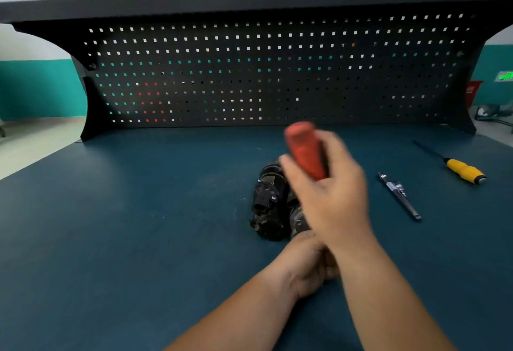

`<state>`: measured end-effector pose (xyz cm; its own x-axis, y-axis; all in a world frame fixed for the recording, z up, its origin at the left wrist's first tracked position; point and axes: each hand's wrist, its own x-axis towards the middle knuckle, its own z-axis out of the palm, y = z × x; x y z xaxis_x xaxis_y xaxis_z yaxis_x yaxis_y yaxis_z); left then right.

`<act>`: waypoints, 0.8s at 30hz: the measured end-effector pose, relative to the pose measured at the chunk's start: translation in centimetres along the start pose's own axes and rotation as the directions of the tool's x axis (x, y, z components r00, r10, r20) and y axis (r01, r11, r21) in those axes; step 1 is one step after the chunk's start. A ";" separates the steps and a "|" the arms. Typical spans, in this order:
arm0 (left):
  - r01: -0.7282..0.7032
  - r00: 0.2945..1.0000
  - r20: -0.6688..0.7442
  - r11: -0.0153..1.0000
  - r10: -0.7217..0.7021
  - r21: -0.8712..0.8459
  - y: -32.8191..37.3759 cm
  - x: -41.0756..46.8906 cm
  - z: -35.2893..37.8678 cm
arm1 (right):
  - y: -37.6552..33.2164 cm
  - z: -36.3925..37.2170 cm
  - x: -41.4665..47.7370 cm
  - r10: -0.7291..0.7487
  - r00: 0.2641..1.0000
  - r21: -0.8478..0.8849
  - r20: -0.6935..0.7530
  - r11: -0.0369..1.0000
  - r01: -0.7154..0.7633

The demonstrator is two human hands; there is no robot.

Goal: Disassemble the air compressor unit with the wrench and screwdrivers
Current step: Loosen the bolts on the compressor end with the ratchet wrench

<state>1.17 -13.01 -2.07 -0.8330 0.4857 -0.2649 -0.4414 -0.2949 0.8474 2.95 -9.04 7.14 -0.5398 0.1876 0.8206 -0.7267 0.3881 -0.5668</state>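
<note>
Right grip (pixel 330 189) clamps the red-handled screwdriver (pixel 304 150), handle up, over the air compressor (pixel 268 209); left grip (pixel 306 267) at its near end, closure unclear.

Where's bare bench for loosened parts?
Bare: blue bench mat left of the black compressor unit. Crowded: right side, holding a slim dark pen-like tool and yellow-handled screwdriver; right hand with red-handled screwdriver above the unit.

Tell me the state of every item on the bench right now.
Red screwdriver: gripped in right hand, raised, blurred.
Compressor: lying on bench, below right hand.
Left hand: at compressor's near end, half hidden.
Yellow screwdriver: lying loose.
Pen-like tool: lying loose.
</note>
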 end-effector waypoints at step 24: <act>0.054 0.998 0.005 0.996 -0.055 0.074 0.6 -0.6 0.4 | 0.8 -3.3 1.4 0.213 0.956 0.286 -0.203 0.946 -0.150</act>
<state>1.56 -13.14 -1.17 -0.8059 0.5055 -0.3083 -0.4599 -0.2065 0.8636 2.97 -5.52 8.12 -0.5844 0.4453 0.6784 -0.7283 0.0809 -0.6805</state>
